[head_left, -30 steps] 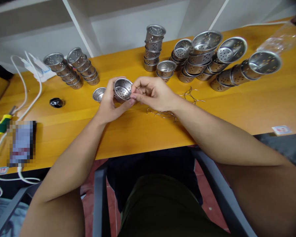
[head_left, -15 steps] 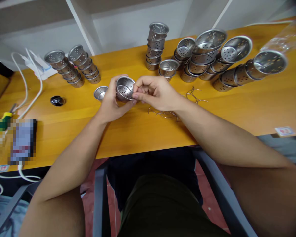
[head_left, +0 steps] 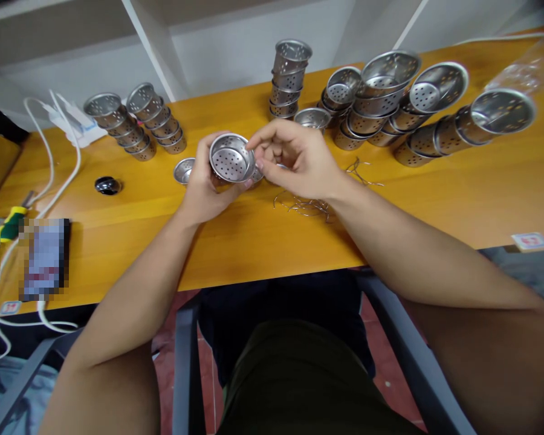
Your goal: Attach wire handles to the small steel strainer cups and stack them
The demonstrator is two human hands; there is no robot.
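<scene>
My left hand (head_left: 204, 190) is wrapped round a small perforated steel cup (head_left: 231, 158), its open mouth tilted up toward me. At the cup's right side is my right hand (head_left: 294, 158), with thumb and forefinger at the rim and the other fingers curled. Whether a wire is between those fingertips I cannot tell. Just left of my left hand a shallow perforated cup (head_left: 182, 171) rests on the table, partly hidden. Thin bent wires (head_left: 306, 206) lie in a loose heap below my right hand, with more wires (head_left: 360, 172) beyond the wrist.
Stacks of perforated cups stand at the back left (head_left: 138, 133), back middle (head_left: 290, 78) and right (head_left: 457, 130). On the left of the wooden table (head_left: 236, 248) are a black shiny object (head_left: 107, 185), a blurred phone (head_left: 45, 260), white cables (head_left: 75, 157) and a green-yellow handle (head_left: 11, 223).
The cup has turned so its mouth faces up more. My right thumb and forefinger have opened slightly, and that hand has shifted a little up and right.
</scene>
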